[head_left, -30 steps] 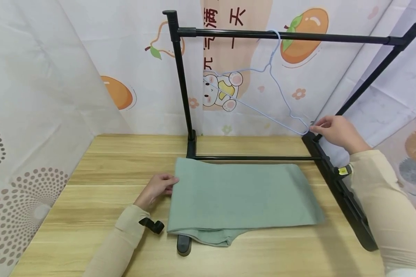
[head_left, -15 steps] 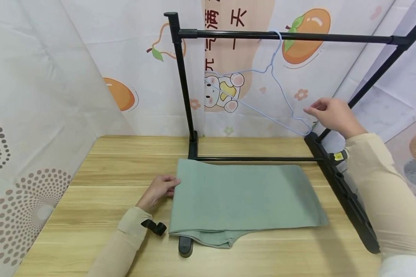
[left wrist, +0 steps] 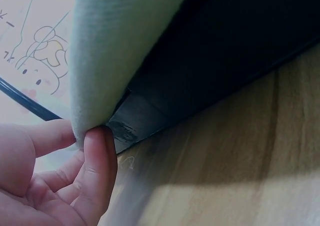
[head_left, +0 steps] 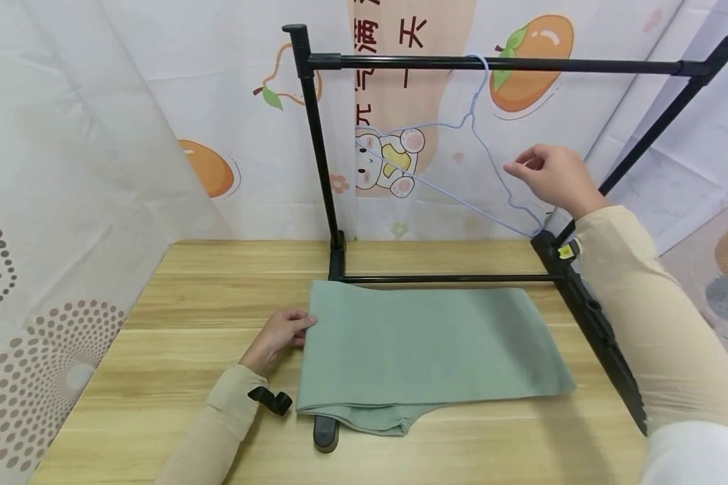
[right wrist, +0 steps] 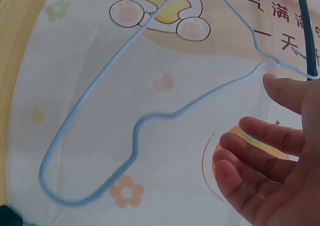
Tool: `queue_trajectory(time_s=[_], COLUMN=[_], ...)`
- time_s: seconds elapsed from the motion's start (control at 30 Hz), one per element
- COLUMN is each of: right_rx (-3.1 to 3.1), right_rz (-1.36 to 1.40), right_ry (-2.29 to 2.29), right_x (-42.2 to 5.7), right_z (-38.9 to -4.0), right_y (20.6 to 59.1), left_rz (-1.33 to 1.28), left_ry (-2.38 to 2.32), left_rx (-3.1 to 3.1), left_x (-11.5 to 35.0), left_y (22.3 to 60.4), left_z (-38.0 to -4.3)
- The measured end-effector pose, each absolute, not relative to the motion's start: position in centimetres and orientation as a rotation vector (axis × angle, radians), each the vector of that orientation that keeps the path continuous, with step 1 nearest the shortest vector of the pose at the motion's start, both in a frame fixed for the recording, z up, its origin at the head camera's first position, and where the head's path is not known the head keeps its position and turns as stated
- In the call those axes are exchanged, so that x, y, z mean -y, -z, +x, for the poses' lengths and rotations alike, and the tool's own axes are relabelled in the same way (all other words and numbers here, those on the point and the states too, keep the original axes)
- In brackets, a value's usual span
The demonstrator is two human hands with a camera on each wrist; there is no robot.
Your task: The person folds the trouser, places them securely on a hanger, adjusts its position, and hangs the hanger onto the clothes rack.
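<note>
Folded sage-green trousers [head_left: 431, 343] lie lengthwise across the table. My left hand [head_left: 277, 337] pinches their left edge between thumb and fingers; the left wrist view shows the fingertips meeting at the fabric's lower corner [left wrist: 95, 100]. A light blue wire hanger [head_left: 472, 113] hangs tilted from the rack's top bar, its right end low. My right hand [head_left: 555, 178] is raised beside the hanger's right side, holding nothing. In the right wrist view, its thumb and loosely bent fingers [right wrist: 250, 158] stand apart, close to the hanger's shoulder wire [right wrist: 200, 99].
A black clothes rack [head_left: 318, 141] stands on the wooden table [head_left: 206, 289]. Its right foot [head_left: 588, 310] runs forward under my right arm; the left foot [head_left: 325, 434] pokes out beneath the trousers. A low crossbar [head_left: 449, 278] lies just behind them. Printed curtains [head_left: 255, 182] close off the back and sides.
My right hand has left the hanger's lower right end and moved up and to the left. The left hand keeps its pinch on the trousers, which stay in place.
</note>
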State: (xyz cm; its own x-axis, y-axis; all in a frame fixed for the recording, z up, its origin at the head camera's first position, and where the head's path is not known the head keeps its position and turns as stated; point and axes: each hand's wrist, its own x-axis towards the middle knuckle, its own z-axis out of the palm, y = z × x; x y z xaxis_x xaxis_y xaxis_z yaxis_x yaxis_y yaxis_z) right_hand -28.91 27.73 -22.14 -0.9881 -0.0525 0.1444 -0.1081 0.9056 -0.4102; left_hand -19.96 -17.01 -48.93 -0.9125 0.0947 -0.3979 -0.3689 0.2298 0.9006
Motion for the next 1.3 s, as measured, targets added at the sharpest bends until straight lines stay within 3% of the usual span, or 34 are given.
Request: queue_trajectory(time_s=[0.67,1.3], right_rx=[2.817,2.754], right_rz=[0.170,0.064], right_ry=[-0.690,-0.799], right_x=[-22.1,-19.8], right_z=[-32.3,-33.8], right_y=[21.0,20.8], left_rz=[-0.260,-0.291], left_ry=[-1.731,-1.737], left_rx=[-2.141,-2.117], left_x=[17.2,17.1], left_y=[49.1,49.0], left_z=[-20.0,-19.9])
